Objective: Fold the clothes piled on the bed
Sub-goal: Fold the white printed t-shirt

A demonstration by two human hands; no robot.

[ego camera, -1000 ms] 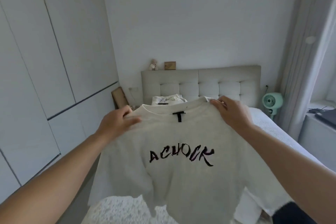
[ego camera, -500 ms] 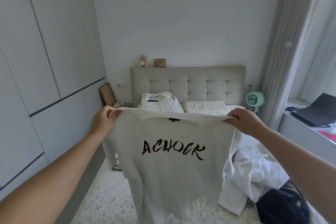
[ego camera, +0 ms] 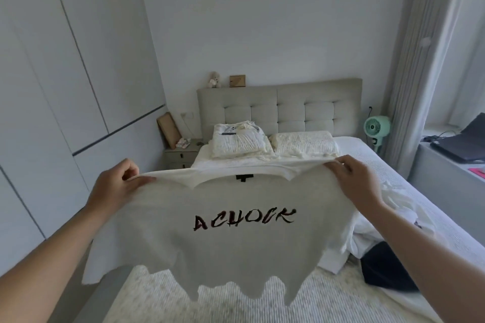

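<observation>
Two hands are gripping a white T-shirt (ego camera: 236,249) by its shoulders, left hand (ego camera: 115,189) and right hand (ego camera: 359,186), spreading it above the near bed (ego camera: 162,299). Right of it, rumpled clothes (ego camera: 378,238) are lying on the bed; farther off, pillows (ego camera: 304,142) are resting against the headboard (ego camera: 315,102).

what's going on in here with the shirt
A person is holding up a white t-shirt by its shoulders over the bed, the left hand gripping one shoulder and the right hand the other. The shirt hangs spread out, not yet folded, with its dark lettering facing the camera. A pile of white and dark clothes lies on the bed to the right, and a folded garment sits on a pillow by the headboard.
</observation>
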